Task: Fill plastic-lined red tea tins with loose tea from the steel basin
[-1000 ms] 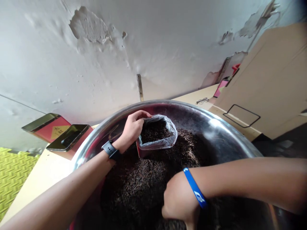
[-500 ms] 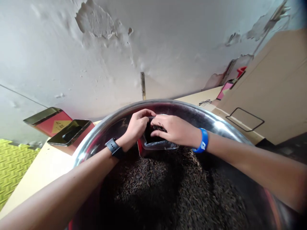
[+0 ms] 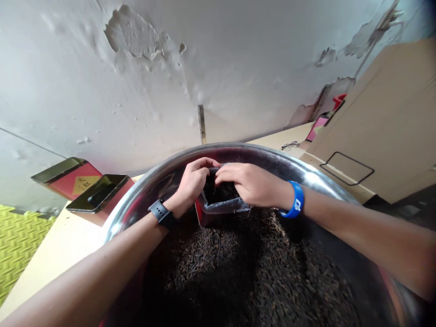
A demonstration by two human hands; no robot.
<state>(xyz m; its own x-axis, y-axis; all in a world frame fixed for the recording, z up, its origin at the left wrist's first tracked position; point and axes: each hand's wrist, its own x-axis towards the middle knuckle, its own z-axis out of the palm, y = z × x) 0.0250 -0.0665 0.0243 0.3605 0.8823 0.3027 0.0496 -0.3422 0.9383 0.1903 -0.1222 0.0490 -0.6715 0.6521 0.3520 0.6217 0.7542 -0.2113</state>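
A big steel basin (image 3: 136,200) fills the foreground, heaped with dark loose tea leaves (image 3: 245,272). At its far side a clear plastic bag (image 3: 221,206), set in a red box and part full of leaves, stands in the heap. My left hand (image 3: 192,184), with a black watch on the wrist, is closed on the bag's left rim. My right hand (image 3: 247,184), with a blue wristband, lies over the bag's mouth with fingers curled on its right rim; whether it holds leaves is hidden.
Two red tins with gold lids (image 3: 97,193) sit on the pale table (image 3: 57,250) left of the basin. A large cardboard box (image 3: 384,127) stands at the right, with spectacles (image 3: 289,146) on the table behind. A peeling white wall is beyond; green floor mat at far left.
My right hand rose from the near part of the heap to the bag's mouth and now rests on its rim. My left hand stayed on the bag.
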